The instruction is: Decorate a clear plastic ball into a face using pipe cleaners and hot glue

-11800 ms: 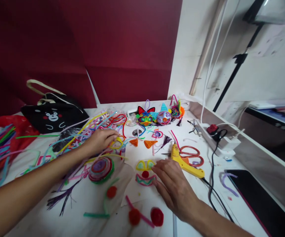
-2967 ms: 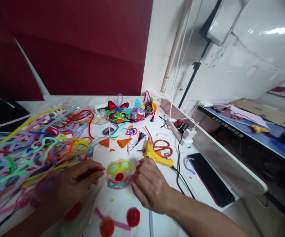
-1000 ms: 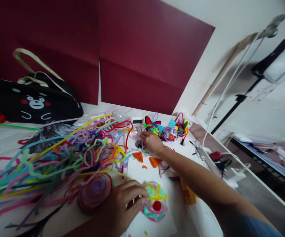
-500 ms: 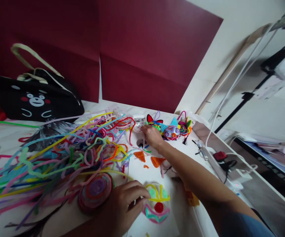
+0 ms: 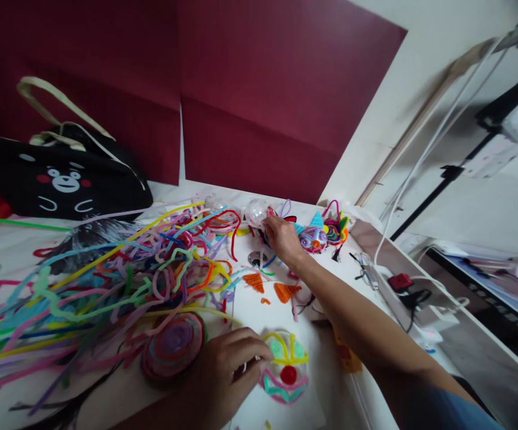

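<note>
My left hand (image 5: 232, 373) rests low on the table, its fingertips and thumb pinched at the left edge of a clown face (image 5: 285, 373) with yellow brows, a red nose and a wavy pink and teal mouth. My right hand (image 5: 283, 239) reaches to the back, fingers closed at the right side of a clear round plastic ball (image 5: 257, 212); its fingertips are partly hidden. Just right of that hand sits a lilac face ornament (image 5: 313, 240). Orange pipe-cleaner triangles (image 5: 286, 291) lie between my hands. A purple and red coiled disc (image 5: 175, 345) is left of my left hand.
A large tangle of coloured pipe cleaners (image 5: 151, 263) covers the left side. Behind it stands a black bag (image 5: 66, 179). Glasses (image 5: 365, 272) and a power strip (image 5: 424, 325) with cables lie on the right. A small dark round piece (image 5: 254, 258) sits near the middle.
My right hand has moved slightly right and back. The clear plastic beside it has shifted and now shows as a round ball. My left hand and the clown face have stayed put.
</note>
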